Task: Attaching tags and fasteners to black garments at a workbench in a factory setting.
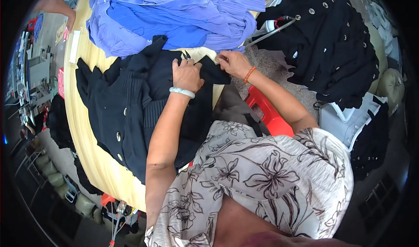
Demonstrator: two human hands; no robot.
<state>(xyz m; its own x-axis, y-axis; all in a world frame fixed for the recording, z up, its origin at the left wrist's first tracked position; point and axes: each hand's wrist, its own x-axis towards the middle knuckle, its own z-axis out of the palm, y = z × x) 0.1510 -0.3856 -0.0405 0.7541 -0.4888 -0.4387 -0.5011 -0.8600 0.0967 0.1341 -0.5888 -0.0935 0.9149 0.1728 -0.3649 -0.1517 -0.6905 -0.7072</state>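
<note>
A black knitted garment (pixel 118 111) with ribbed parts and shiny buttons lies spread over the pale wooden table (pixel 78 129). My left hand (pixel 187 76), with a white bangle at its wrist, rests closed on the dark cloth. From between its fingers poke the two dark points of small thread snips (pixel 187 55); their handles are hidden. To the right, my right hand (pixel 235 64), wearing an orange bead bracelet, pinches the garment's edge with thumb and fingertips near the table's rim.
A heap of blue-purple garments (pixel 161 22) covers the table's far part. Right of the table hang black buttoned garments (pixel 327 41), above a grey plastic crate (pixel 345 124). A red stool (pixel 268 114) stands beside me. Another person's arm (pixel 56 6) reaches in at the far left.
</note>
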